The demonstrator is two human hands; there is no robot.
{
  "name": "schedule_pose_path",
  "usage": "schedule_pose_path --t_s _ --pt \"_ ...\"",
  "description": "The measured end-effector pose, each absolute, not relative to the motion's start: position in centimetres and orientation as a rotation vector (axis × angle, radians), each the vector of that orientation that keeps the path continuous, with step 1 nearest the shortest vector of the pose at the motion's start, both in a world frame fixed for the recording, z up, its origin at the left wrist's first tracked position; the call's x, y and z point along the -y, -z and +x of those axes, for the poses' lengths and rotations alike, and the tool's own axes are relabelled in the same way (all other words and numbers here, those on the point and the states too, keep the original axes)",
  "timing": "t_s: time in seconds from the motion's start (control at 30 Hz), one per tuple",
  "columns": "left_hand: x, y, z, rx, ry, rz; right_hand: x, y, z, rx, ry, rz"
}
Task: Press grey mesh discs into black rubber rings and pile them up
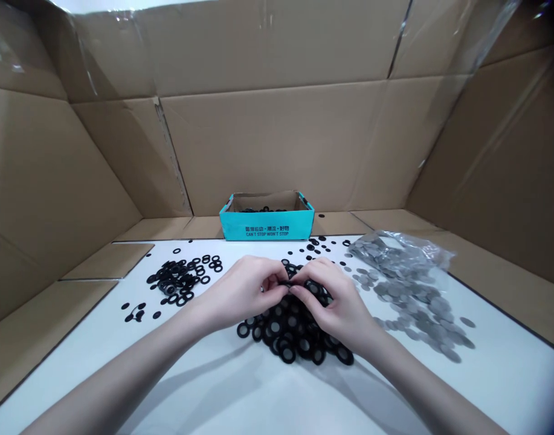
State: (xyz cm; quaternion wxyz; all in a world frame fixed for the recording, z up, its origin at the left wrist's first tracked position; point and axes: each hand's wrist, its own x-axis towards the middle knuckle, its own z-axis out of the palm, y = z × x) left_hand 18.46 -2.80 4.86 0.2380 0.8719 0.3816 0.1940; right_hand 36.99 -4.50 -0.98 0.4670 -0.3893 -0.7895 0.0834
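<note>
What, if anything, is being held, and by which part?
A small black piece, pinched between the left hand and right hand, seemingly at opposite edges; most of it is hidden, so the exact grip cannot be told.

On the worktop (240,405) we have a pile of rings (288,332) beneath our hands (243,293). Left of them lies a heap (177,281), with strays (136,314) on its near side. To their right spread discs (424,311), a bag (401,254) of more just behind. Straight beyond our hands stands a box (267,226), pieces (266,209) inside; cardboard walls (277,145) rise behind it and on both sides.
</note>
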Motion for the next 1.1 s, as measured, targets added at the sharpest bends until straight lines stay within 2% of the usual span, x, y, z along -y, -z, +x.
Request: schedule_pose_path --t_s 0.23,0.47,0.6,0.73,0.93,1.1 --pt "2.7 -4.7 18.7 -0.999 -0.597 2.322 4.3 0.8 37.1 1.893 -0.351 -0.918" --pt "2.5 -4.4 18.7 -0.952 -0.545 2.241 4.3 1.2 37.2 1.955 -0.122 -0.879" --pt "2.5 -4.3 18.7 -0.950 -0.563 2.235 4.4 1.1 37.2 1.958 -0.161 -0.899" --pt "2.6 -4.3 18.6 -0.922 -0.639 2.204 4.3 0.8 37.3 1.857 -0.424 -0.930" --pt "3.0 -5.0 18.3 -0.710 -0.839 2.285 4.1 0.7 37.6 1.592 -1.130 -0.850" --pt "3.4 -5.5 18.4 -0.725 -0.898 2.455 4.4 0.9 37.3 1.432 -1.436 -0.709"
